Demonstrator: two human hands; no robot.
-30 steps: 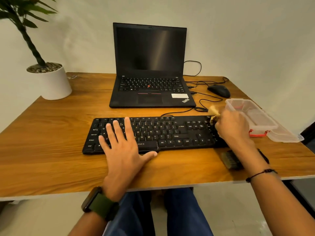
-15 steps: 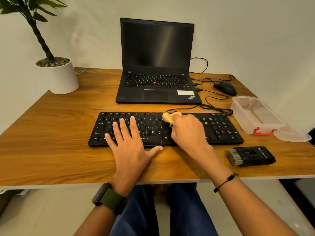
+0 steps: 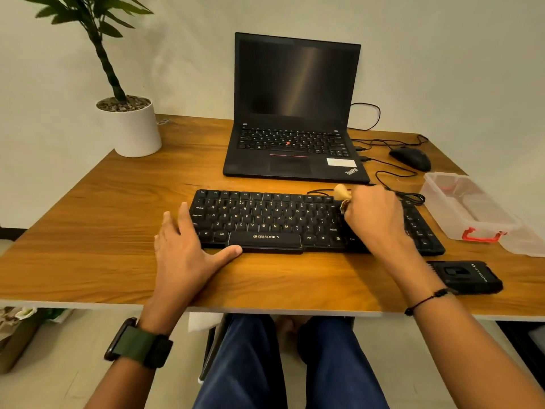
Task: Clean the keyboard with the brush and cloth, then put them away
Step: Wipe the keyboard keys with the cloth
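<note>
Head view, right hand (image 3: 374, 219) gripping brush (image 3: 342, 192) (wooden handle) over keyboard (image 3: 265, 219)

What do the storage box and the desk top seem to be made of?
Storage box: probably clear plastic, glossy; the desk shows through its walls, and it has a red clip. Desk top: wood or wood-look laminate, smooth with a grain pattern; which one is unclear.

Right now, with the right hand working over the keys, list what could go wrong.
1. The right hand grips a tan-handled brush near the keyboard's back edge, close to the looped cables; a long stroke might snag them.
2. The left hand only braces the keyboard's left end, so hard strokes could skew it.
3. The open clear container sits just right of the keyboard; a wide sweep might knock it.
</note>
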